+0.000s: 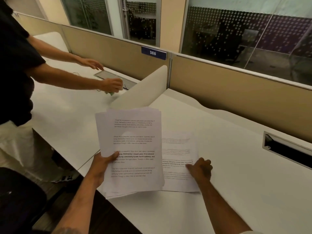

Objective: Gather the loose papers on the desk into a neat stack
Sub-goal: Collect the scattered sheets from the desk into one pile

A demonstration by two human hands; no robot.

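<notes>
My left hand [103, 163] grips a bundle of printed white papers [133, 144] by its left edge and holds it tilted above the white desk [236, 166]. The sheets in the bundle are slightly fanned, their edges not lined up. To its right a single printed sheet [179, 149] lies flat on the desk, partly covered by the bundle. My right hand [200, 168] rests on that sheet's right edge, fingers bent and pressing on the paper; I cannot tell whether it pinches it.
A rounded white divider [145, 88] separates this desk from the one on the left, where another person in a black shirt [15, 61] reaches over a cable hatch. A beige partition [236, 85] runs along the back. An open cable slot [287, 147] sits at right.
</notes>
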